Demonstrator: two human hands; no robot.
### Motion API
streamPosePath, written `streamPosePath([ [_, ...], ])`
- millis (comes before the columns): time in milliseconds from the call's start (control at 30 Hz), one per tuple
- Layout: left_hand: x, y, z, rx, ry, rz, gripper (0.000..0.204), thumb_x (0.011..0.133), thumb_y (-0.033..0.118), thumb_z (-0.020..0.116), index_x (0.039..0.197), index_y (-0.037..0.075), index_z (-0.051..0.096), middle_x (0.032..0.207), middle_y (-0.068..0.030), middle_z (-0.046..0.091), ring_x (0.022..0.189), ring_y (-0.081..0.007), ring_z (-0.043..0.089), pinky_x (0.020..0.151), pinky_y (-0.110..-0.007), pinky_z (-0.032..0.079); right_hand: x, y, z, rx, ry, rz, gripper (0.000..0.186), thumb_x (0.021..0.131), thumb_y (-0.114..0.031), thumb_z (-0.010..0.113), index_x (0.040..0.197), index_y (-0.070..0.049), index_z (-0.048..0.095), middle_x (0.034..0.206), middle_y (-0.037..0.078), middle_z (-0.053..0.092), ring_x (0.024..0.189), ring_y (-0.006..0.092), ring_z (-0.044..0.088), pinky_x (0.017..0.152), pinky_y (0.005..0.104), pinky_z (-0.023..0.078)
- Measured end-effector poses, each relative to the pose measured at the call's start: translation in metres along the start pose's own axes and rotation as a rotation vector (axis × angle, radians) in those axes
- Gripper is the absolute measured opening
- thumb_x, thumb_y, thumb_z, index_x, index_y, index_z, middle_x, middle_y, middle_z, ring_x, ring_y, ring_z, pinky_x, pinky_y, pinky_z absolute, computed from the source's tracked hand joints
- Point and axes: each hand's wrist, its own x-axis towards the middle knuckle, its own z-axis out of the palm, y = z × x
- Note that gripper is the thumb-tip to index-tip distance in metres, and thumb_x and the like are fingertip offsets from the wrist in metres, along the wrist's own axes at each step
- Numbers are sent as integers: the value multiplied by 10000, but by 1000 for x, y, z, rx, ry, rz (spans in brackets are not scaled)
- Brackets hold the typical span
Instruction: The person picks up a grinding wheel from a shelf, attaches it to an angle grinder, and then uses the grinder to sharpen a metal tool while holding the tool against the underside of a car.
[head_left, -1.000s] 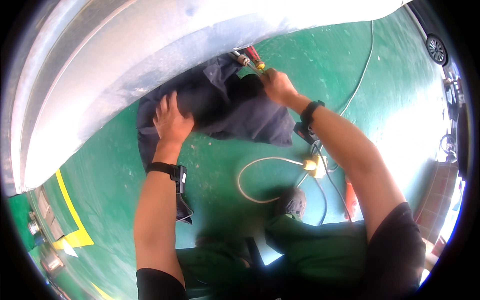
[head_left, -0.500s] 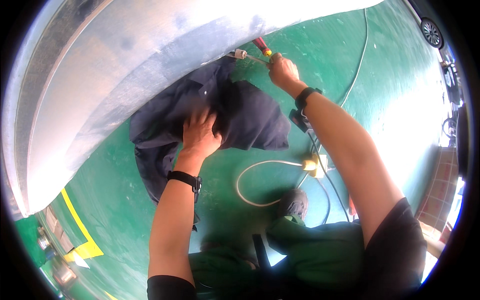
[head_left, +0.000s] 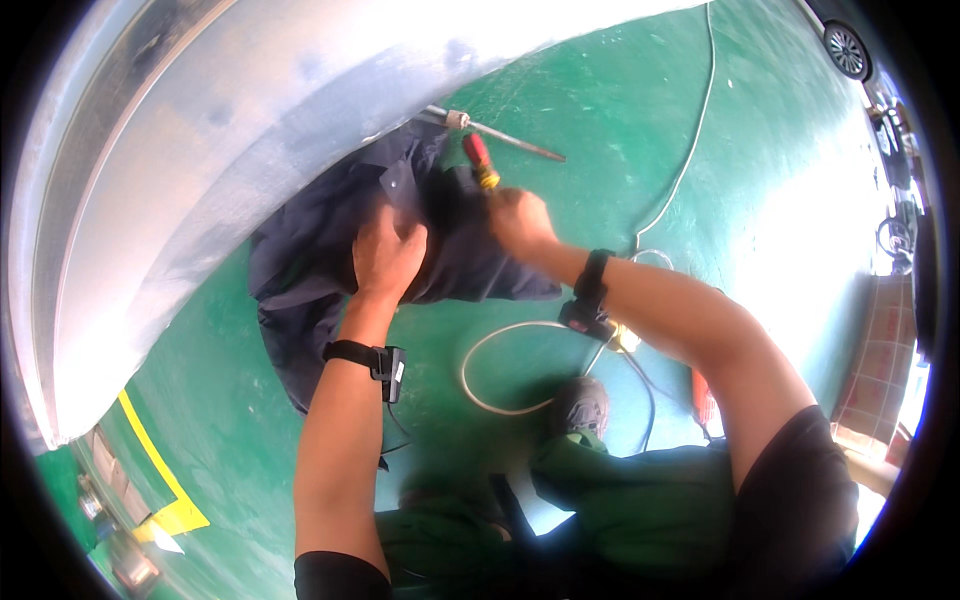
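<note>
A dark navy cloth garment (head_left: 310, 235) with a snap button lies bunched on the floor against a pale curved metal panel (head_left: 250, 130). My left hand (head_left: 388, 255) is closed on its upper middle, the fingertips blurred and partly hidden in the folds. At the garment's right side, my right hand (head_left: 522, 222) is closed round the lower end of a tool with a red and yellow handle (head_left: 478, 155). The handle points up and away; the rest is hidden in my fist. Beyond it, a thin metal rod (head_left: 515, 142) with a small block on it reaches out from under the panel.
Green floor surrounds the garment. A pale cable (head_left: 465, 370) loops near my shoe (head_left: 583, 405), and another cable (head_left: 690, 150) runs to the far right. An orange-red object (head_left: 703, 400) lies beside my right leg. Yellow floor tape (head_left: 150, 450) is at left; a car wheel (head_left: 846, 50) stands far right.
My right hand has come nearer and left, away from the rod, bringing the red-and-yellow-handled tool over the garment. My left hand's spread fingers have closed on the cloth.
</note>
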Motion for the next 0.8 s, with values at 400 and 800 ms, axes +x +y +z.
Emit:
streamPosePath([
  [400, -10, 28, 17, -135, -45, 130, 642, 838, 411, 738, 1204, -66, 515, 1138, -290, 584, 1089, -453, 553, 935, -485, 463, 62, -8, 19, -260, -333, -250, 205, 890, -187, 594, 943, -79, 759, 1011, 124, 752, 958, 261, 729, 783, 351, 588],
  [800, -27, -23, -10, -47, -132, 148, 240, 795, 163, 781, 937, 9, 664, 892, -193, 690, 851, -365, 677, 761, -431, 520, 15, 8, -24, 466, -220, 250, 533, 808, -403, 670, 1185, -28, 628, 1169, 204, 671, 1134, 373, 627, 973, 427, 497],
])
